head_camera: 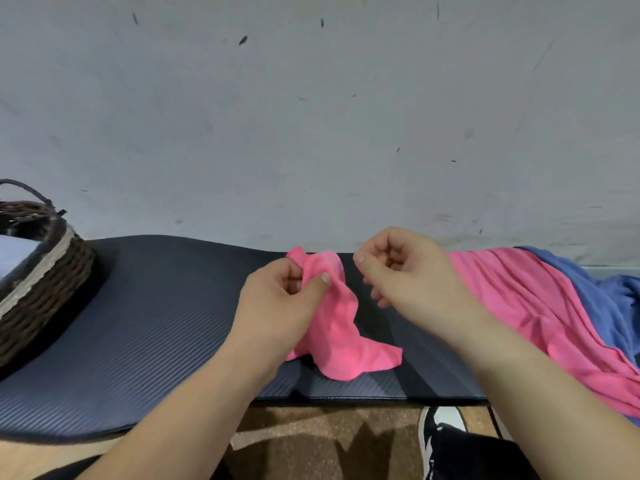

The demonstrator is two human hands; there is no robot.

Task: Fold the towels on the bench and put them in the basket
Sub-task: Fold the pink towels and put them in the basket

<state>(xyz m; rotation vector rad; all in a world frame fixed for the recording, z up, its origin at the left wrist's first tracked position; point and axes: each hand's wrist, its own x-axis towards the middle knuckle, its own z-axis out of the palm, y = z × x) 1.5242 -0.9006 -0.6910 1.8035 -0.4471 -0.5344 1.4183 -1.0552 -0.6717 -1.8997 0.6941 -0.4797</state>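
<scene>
Midway along the bench (156,323), left hand (277,306) pinches the small pink towel (341,334), bunched up; right hand (408,275) curled beside it, holding nothing. It should take the opposite corner, spread the towel flat, then fold. Basket (45,289) sits at the bench's left end.

Nothing here can be read. No lettering, label, brand or number shows on the pink towel (341,327), the wicker basket (45,282), the bench mat (156,323) or the shoe (438,427).
</scene>
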